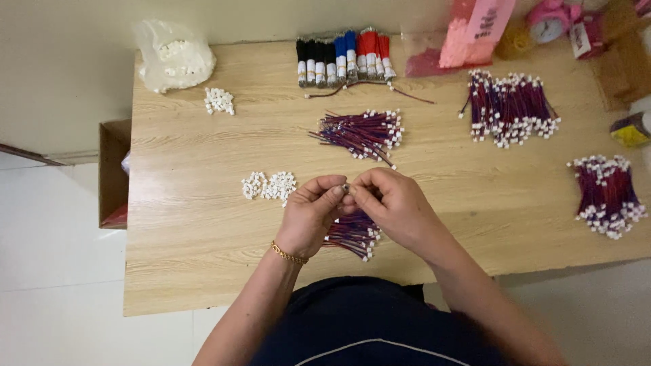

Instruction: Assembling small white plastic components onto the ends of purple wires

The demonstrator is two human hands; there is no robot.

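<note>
Desk (203,224) of pale wood grain fills most of the view, with a white tiled floor (54,244) to one side and an open cardboard box (112,173) standing against the desk's edge. Across the far right lie two large heaps of purple-red wire leads with white connectors (512,108) and (605,195); a smaller heap (363,132) sits near the middle, and a bundle of black, blue and red wires (342,57) lies at the far edge. A clear bag of white connectors (173,57) rests at the far left corner, with a small loose pile (219,100) just beside it. Nearer, a scatter of white connector housings (269,185) lies just left of the hands. The left hand (312,213) — a gold bracelet (289,255) at its wrist — and the right hand (393,203) meet above the desk's near half, fingertips pinched together on one small white connector (345,189), each grip narrow and closed on it. Under the hands, partly hidden, another small bunch of wire leads (352,237) rests on the desk.
</note>
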